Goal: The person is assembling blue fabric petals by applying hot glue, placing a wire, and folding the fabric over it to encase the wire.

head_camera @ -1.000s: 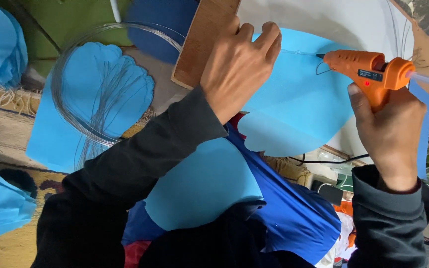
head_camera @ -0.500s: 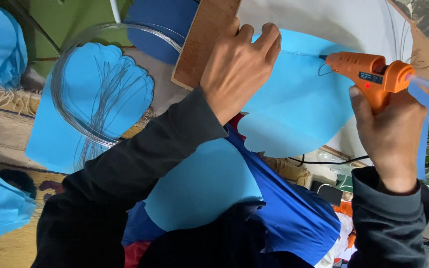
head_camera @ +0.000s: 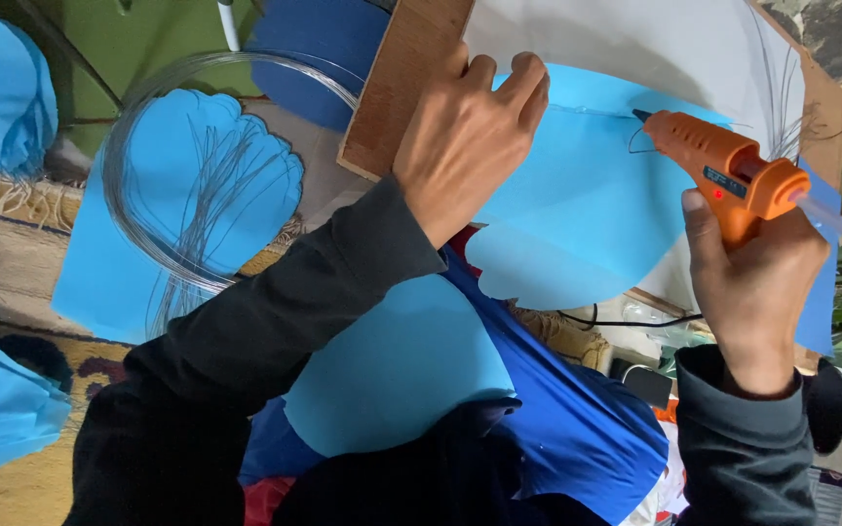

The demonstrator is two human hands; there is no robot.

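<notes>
A light blue scalloped paper sheet (head_camera: pixel 577 209) lies on a wooden board (head_camera: pixel 397 93) covered with white paper. My left hand (head_camera: pixel 465 141) presses flat on the sheet's left part, fingers pointing up. My right hand (head_camera: pixel 757 282) grips an orange glue gun (head_camera: pixel 723 175) by its handle. The gun's nozzle touches the sheet's upper edge, where a thin wire runs along the paper.
A coil of thin wire (head_camera: pixel 197 170) rests on another blue scalloped sheet (head_camera: pixel 163 229) at the left. More blue paper pieces (head_camera: pixel 397 375) lie over my lap and at the left edge. A black cord (head_camera: pixel 616 321) runs under the board. A patterned rug (head_camera: pixel 12 244) covers the floor.
The glue gun's nozzle has edged slightly left along the sheet's upper edge. My left hand stays pressed in place.
</notes>
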